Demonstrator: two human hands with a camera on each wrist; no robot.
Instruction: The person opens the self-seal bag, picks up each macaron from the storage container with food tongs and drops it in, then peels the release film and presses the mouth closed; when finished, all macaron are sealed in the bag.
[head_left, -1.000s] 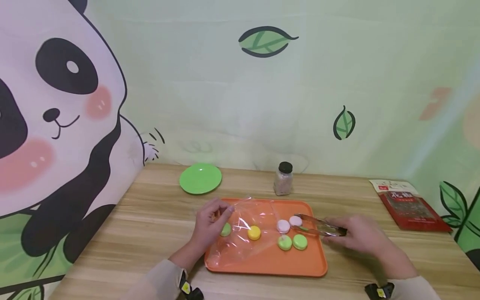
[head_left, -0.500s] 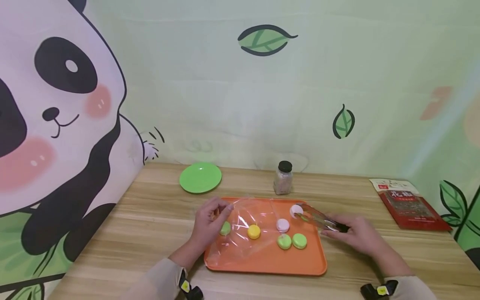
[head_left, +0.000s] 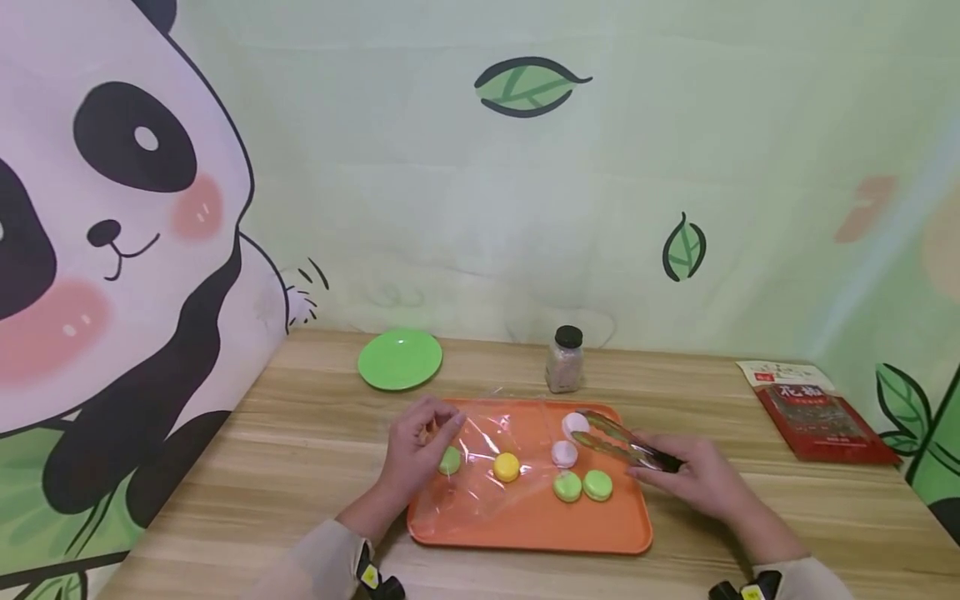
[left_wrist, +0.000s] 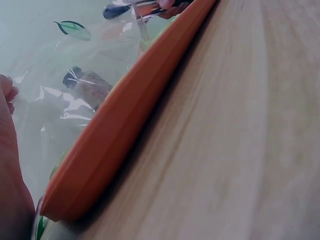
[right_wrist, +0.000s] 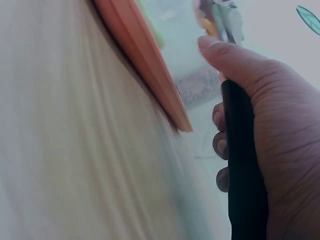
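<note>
My left hand (head_left: 420, 442) pinches the edge of a clear plastic bag (head_left: 480, 500) over the left of an orange tray (head_left: 540, 537). A yellow macaron (head_left: 506, 467) and a green macaron (head_left: 450, 461) show through the film. My right hand (head_left: 693, 475) grips metal tongs (head_left: 618, 442) by their black handle (right_wrist: 242, 160). Between the tong tips is a pale pink macaron (head_left: 574, 426), near the bag's right edge. Another pale macaron (head_left: 564, 454) lies just below it in the head view. Two green macarons, the right one (head_left: 597, 485) uncovered, sit side by side in front.
A green plate (head_left: 401, 359) lies behind the tray to the left. Behind the tray stands a jar with a black lid (head_left: 565, 360). At the far right is a red and white packet (head_left: 817, 412). A printed cloth wall (head_left: 420, 167) rises at the table's back edge.
The tongs lifted the pale macaron away from its neighbour, then carried it left toward the bag. My left hand stays in place with the bag.
</note>
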